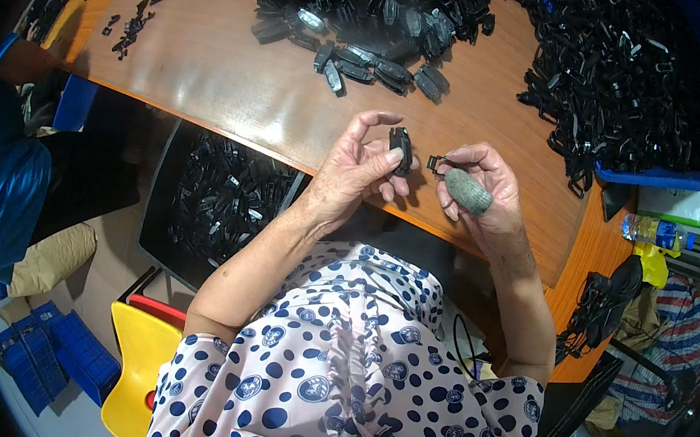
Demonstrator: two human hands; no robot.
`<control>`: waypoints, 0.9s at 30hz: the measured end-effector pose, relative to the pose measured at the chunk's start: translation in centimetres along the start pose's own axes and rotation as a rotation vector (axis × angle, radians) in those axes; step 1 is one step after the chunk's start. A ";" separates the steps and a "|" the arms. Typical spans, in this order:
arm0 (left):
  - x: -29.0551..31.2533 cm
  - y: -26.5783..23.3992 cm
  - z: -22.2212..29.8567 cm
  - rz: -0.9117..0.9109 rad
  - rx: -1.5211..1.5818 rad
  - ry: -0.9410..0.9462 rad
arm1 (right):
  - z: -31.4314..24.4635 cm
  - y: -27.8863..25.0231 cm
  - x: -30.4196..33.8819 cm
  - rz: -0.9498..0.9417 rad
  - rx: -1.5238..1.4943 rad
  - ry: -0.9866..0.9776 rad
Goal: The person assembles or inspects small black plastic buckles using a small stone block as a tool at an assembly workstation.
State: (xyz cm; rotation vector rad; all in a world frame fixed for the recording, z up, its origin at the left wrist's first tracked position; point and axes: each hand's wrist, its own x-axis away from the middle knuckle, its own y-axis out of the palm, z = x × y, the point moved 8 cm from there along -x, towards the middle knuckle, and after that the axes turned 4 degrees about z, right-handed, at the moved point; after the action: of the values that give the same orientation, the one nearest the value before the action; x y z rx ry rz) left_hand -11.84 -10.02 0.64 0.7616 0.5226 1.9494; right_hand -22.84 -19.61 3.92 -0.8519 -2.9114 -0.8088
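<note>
My left hand (361, 166) pinches a black oval plastic casing (401, 150) between thumb and fingers, above the table's near edge. Just to its right, my right hand (490, 186) grips a small black plastic frame (434, 163) at its fingertips. A grey-green rounded pad (468, 192) covers the place of the right thumb; whether it is worn or held I cannot tell. The casing and the frame are apart. Farther back on the brown table (236, 87) lies a large heap of black plastic casings (372, 3), some with shiny grey faces.
At right, a blue bin (678, 182) overflows with black frame-like parts (612, 75). Loose black pieces (135, 30) lie at far left. Below the table edge stands a black crate (156, 198) of parts. Someone in a blue top (9, 174) sits at left, near a yellow chair (130, 366).
</note>
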 end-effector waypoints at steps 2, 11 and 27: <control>-0.1 -0.5 -0.4 0.008 -0.010 -0.015 | 0.0 0.0 0.1 -0.012 0.014 -0.013; 0.2 0.2 -1.6 -0.147 0.054 -0.115 | 1.2 -0.6 0.3 -0.027 -0.035 0.066; 0.0 0.2 -0.2 -0.030 -0.702 0.366 | 1.5 -0.8 0.0 -0.036 0.046 0.030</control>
State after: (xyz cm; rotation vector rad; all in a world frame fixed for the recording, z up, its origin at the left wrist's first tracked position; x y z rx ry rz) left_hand -12.07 -10.10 0.62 -0.0478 0.0323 2.0565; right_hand -23.06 -19.45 2.23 -0.7796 -2.9147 -0.7466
